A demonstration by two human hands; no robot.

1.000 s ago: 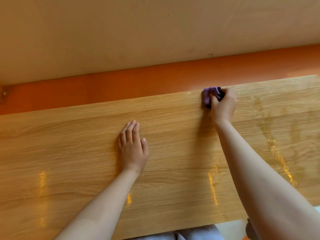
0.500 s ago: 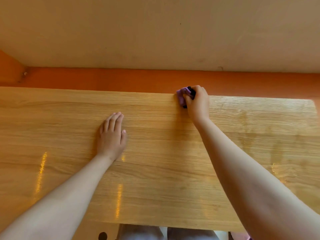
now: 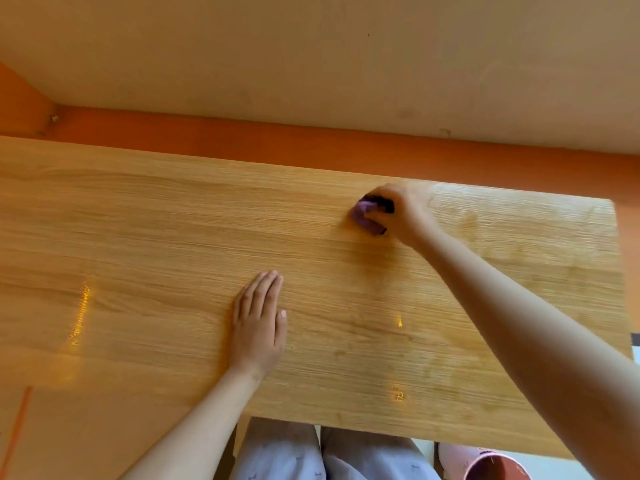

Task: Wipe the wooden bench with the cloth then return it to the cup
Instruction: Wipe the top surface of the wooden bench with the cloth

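Observation:
The wooden bench (image 3: 156,244) fills most of the view, with glossy light streaks on its grain. My right hand (image 3: 403,213) grips a bunched purple cloth (image 3: 363,216) and presses it on the bench near the far edge, right of centre. My left hand (image 3: 259,323) lies flat, fingers straight and together, palm down on the middle of the bench. A pink cup (image 3: 485,464) shows at the bottom right, below the bench's near edge, partly cut off by the frame.
An orange strip (image 3: 311,143) runs along the wall behind the bench, with a beige wall (image 3: 311,57) above. The bench's right end (image 3: 620,271) is in view. My legs in pale trousers (image 3: 311,455) stand at the near edge.
My right hand has slid the cloth back from the far edge toward me a little. The view has shifted, showing the bench's right end and the cup. My left hand stays flat.

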